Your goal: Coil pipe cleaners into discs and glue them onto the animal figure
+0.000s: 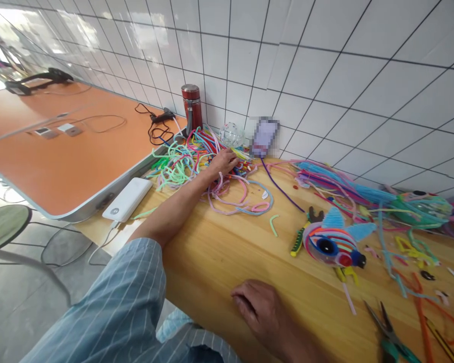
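Note:
In the head view my left hand [224, 162] reaches onto a tangled pile of coloured pipe cleaners [177, 164] near the wall. Its fingers are bent down into the pile, and their tips are too hidden to show any grip. Resting on the wooden table [204, 252] near its front edge is my right hand [263, 307], with its fingers curled in and nothing seen in them. Right of it lies a striped animal head [335, 244] with blue ears and a big black eye. Green-handled pliers [298, 241] touch its left side.
A red flask [192, 108] and a phone [265, 137] stand by the tiled wall. A white power bank [127, 199] lies at the left edge. Open pliers [388, 327] lie front right, with more pipe cleaners [325, 176] behind. An orange table [98, 161] adjoins left.

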The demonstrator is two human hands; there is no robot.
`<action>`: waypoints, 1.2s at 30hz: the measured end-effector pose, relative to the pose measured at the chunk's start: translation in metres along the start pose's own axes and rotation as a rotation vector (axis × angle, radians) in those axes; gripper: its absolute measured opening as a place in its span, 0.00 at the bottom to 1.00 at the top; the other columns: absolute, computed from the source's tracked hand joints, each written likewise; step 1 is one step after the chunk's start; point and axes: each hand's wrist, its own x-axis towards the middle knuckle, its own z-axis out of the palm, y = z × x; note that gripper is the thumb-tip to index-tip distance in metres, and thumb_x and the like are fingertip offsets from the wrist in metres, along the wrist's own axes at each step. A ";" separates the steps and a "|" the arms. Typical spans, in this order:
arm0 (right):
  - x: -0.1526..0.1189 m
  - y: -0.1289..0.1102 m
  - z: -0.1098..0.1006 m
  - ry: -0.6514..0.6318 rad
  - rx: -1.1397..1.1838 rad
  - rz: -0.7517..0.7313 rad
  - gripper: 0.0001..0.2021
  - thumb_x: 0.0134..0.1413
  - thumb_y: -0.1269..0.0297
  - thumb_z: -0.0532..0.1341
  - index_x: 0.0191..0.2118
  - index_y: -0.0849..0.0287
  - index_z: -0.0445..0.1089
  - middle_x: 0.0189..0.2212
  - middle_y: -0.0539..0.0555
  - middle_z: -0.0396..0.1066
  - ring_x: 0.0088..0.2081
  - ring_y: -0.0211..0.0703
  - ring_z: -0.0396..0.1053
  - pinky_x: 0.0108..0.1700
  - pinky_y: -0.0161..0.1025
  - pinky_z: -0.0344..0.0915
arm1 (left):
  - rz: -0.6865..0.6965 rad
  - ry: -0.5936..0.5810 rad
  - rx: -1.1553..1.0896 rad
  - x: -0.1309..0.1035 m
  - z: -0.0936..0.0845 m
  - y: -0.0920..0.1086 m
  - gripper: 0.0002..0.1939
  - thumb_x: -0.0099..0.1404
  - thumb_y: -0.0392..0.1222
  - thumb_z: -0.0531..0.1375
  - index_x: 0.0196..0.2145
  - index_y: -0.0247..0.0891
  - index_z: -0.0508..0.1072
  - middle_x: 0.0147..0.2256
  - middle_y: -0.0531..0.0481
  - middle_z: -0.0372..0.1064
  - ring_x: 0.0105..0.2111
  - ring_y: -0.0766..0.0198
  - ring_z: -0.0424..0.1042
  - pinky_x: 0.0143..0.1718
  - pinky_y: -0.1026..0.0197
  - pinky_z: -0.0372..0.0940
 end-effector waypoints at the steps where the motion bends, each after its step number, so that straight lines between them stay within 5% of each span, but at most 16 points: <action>1: 0.001 -0.001 -0.001 0.000 -0.003 -0.003 0.09 0.74 0.67 0.56 0.41 0.55 0.72 0.31 0.50 0.76 0.32 0.38 0.72 0.36 0.36 0.62 | -0.009 0.011 0.003 0.000 0.001 0.000 0.16 0.74 0.42 0.54 0.36 0.35 0.80 0.43 0.39 0.75 0.45 0.55 0.72 0.55 0.53 0.67; 11: 0.006 -0.010 -0.005 0.080 -0.066 -0.061 0.13 0.76 0.64 0.53 0.40 0.56 0.73 0.29 0.51 0.76 0.30 0.38 0.71 0.34 0.37 0.61 | -0.037 0.054 0.048 0.001 0.010 -0.005 0.12 0.71 0.46 0.61 0.38 0.35 0.80 0.42 0.40 0.76 0.46 0.54 0.72 0.54 0.53 0.66; 16: 0.007 -0.009 -0.004 0.087 -0.083 -0.085 0.12 0.76 0.65 0.54 0.39 0.56 0.73 0.28 0.51 0.76 0.29 0.38 0.71 0.34 0.37 0.62 | 0.003 0.070 0.137 0.003 0.013 -0.001 0.15 0.68 0.40 0.61 0.50 0.37 0.80 0.55 0.38 0.75 0.56 0.46 0.70 0.62 0.45 0.62; 19: 0.007 -0.008 -0.002 0.083 -0.097 -0.089 0.12 0.75 0.66 0.55 0.38 0.56 0.73 0.28 0.50 0.76 0.28 0.38 0.70 0.34 0.37 0.62 | -0.021 0.039 0.168 0.007 0.009 0.008 0.17 0.67 0.37 0.60 0.51 0.38 0.81 0.54 0.38 0.76 0.56 0.45 0.71 0.63 0.42 0.60; 23: 0.006 -0.006 0.002 0.072 -0.129 -0.090 0.10 0.73 0.66 0.57 0.37 0.56 0.73 0.28 0.49 0.77 0.29 0.38 0.72 0.35 0.37 0.61 | 0.098 0.085 0.087 0.018 0.002 0.049 0.13 0.70 0.41 0.59 0.46 0.38 0.82 0.47 0.41 0.79 0.49 0.51 0.74 0.59 0.48 0.65; 26: 0.006 -0.005 0.004 0.064 -0.155 -0.095 0.09 0.72 0.68 0.59 0.37 0.56 0.74 0.29 0.48 0.78 0.29 0.38 0.72 0.35 0.38 0.61 | 0.287 -0.054 0.008 0.030 0.012 0.103 0.13 0.71 0.44 0.59 0.43 0.37 0.82 0.42 0.44 0.80 0.43 0.56 0.76 0.50 0.56 0.67; 29: 0.006 -0.004 0.006 0.046 -0.169 -0.078 0.08 0.71 0.68 0.59 0.38 0.57 0.74 0.30 0.49 0.79 0.30 0.38 0.73 0.36 0.37 0.63 | 0.347 -0.246 0.099 0.037 0.040 0.158 0.13 0.71 0.44 0.59 0.46 0.37 0.81 0.46 0.43 0.80 0.46 0.54 0.77 0.49 0.56 0.67; 31: 0.006 -0.002 0.007 0.030 -0.174 -0.064 0.07 0.70 0.69 0.60 0.39 0.57 0.75 0.31 0.49 0.80 0.31 0.38 0.74 0.36 0.37 0.63 | 0.259 -0.304 0.226 0.039 0.064 0.183 0.14 0.72 0.43 0.59 0.50 0.36 0.80 0.51 0.39 0.78 0.50 0.49 0.77 0.51 0.53 0.67; 36: 0.005 0.000 0.009 0.007 -0.153 -0.064 0.06 0.69 0.69 0.60 0.40 0.56 0.75 0.33 0.49 0.81 0.33 0.38 0.75 0.37 0.37 0.65 | 0.170 -0.336 0.258 0.038 0.108 0.196 0.19 0.73 0.41 0.57 0.56 0.31 0.77 0.56 0.31 0.75 0.54 0.43 0.75 0.55 0.49 0.66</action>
